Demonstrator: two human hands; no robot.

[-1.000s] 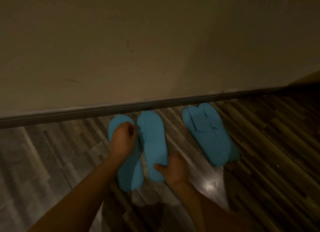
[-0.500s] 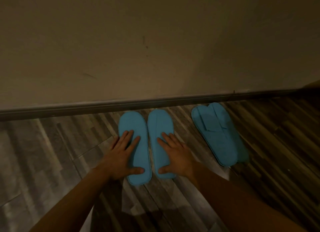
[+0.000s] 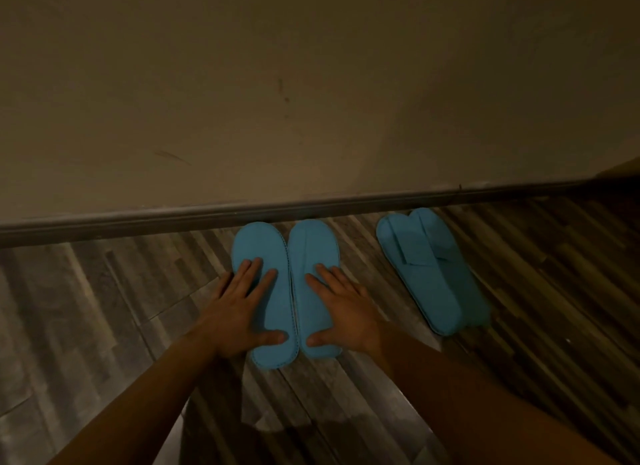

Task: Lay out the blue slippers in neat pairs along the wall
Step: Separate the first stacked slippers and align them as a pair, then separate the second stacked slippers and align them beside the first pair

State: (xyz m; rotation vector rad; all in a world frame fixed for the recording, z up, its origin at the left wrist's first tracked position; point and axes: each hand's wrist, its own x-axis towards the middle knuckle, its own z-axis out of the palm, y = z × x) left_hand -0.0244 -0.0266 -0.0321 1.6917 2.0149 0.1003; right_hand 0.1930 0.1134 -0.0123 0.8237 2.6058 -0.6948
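Two flat blue slippers lie side by side on the wood floor, toes at the baseboard: the left slipper [image 3: 258,246] and the right slipper [image 3: 313,242]. My left hand [image 3: 242,308] rests palm down on the left slipper, fingers spread. My right hand [image 3: 346,312] presses flat on the right slipper in the same way. Neither hand grips anything. To the right, a second blue pair [image 3: 429,270] lies overlapped and slanted, with toes near the wall.
A plain beige wall [image 3: 311,100] with a dark baseboard [image 3: 138,218] runs across the view. Striped wood flooring [image 3: 104,308] stretches left of the slippers and to the far right.
A second ago my left hand pinched the left slipper's toe and my right held the other's heel. Both hands now lie flat, and the two slippers sit closer together and parallel.
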